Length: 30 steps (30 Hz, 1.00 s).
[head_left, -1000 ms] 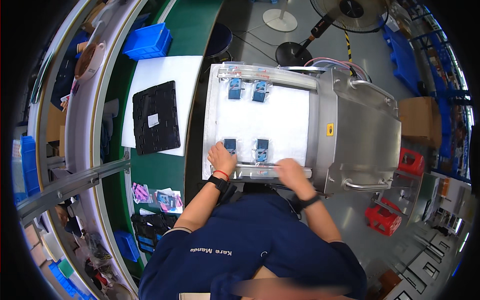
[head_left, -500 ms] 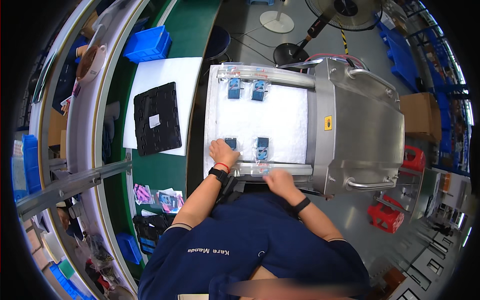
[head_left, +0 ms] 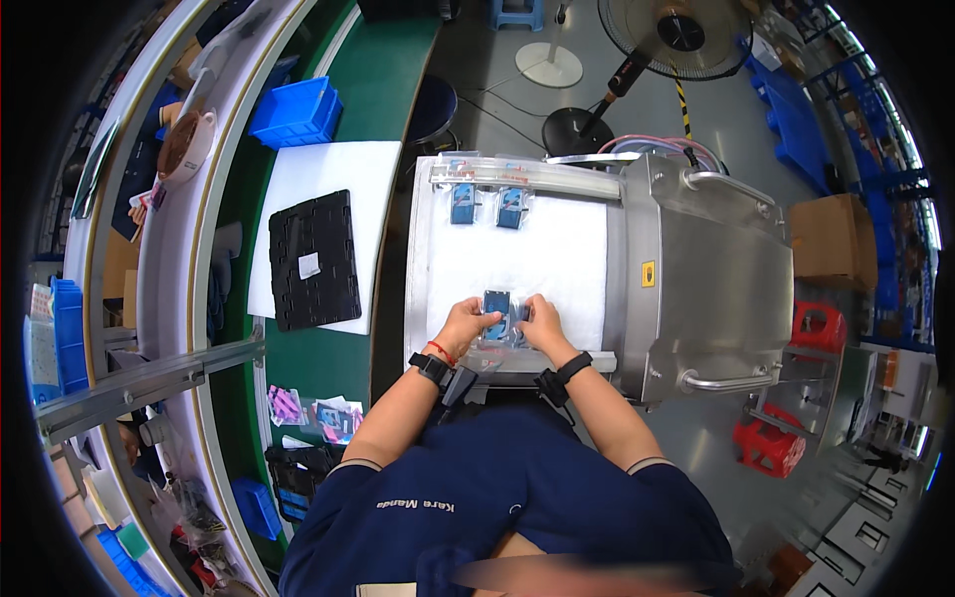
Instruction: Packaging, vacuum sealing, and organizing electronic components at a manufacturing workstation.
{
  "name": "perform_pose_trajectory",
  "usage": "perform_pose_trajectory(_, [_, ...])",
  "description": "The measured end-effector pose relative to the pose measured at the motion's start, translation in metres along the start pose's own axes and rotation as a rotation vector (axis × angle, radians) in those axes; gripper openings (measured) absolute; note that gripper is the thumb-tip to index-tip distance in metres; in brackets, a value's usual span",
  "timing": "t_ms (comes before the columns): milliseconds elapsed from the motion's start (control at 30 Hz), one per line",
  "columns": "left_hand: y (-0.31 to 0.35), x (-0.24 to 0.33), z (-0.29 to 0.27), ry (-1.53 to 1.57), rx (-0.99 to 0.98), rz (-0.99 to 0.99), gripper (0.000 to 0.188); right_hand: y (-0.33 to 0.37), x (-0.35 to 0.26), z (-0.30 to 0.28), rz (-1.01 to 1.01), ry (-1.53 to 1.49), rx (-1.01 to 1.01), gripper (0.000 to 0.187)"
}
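Two small clear plastic bags with blue-and-dark items inside (head_left: 496, 304) lie close together or overlapping between my hands, above the near sealing bar. My left hand (head_left: 466, 327) pinches their left side, thumb over the front. At the right edge, the fingers of my right hand (head_left: 541, 322) close on the clear plastic. Across the white pad (head_left: 537, 254) of the steel machine, two similar bags, a left bag (head_left: 463, 204) and a right bag (head_left: 509, 207), lie with their ends on the far bar (head_left: 567, 181).
The machine's steel lid (head_left: 716, 274) stands at the right, with bar handles. To the left, a green bench (head_left: 308, 358) carries a white foam sheet (head_left: 373, 199), a black tray (head_left: 313, 261) and a blue bin (head_left: 296, 111). Red stools (head_left: 768, 440) and a fan (head_left: 680, 35) stand beyond.
My left hand has moved right and my right hand has come up from the near edge. The two near bags, apart before, are now together between my hands, off their earlier places.
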<state>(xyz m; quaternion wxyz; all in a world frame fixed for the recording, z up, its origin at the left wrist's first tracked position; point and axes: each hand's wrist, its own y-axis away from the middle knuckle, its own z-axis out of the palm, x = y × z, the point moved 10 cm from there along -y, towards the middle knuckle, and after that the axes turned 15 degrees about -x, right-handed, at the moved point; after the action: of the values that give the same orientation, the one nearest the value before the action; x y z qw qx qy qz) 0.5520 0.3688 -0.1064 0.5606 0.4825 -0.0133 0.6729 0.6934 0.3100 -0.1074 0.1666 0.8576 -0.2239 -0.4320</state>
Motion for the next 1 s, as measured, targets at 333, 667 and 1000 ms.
perform_pose_trajectory(333, [-0.008, 0.03, 0.0, 0.109, -0.101, 0.133, 0.018, -0.026, -0.063, -0.016, -0.2, -0.782, -0.425, 0.023])
perform_pose_trajectory(667, [-0.004, 0.021, -0.097, 0.126, 0.188, 0.191, 0.049, -0.197, 0.055, -0.104, 0.123, -1.414, 0.159, 0.026])
perform_pose_trajectory(1000, [0.0, -0.006, -0.103, 0.107, 0.326, 0.054, 0.03, -0.238, 0.004, -0.175, -0.045, -0.949, 0.35, 0.024])
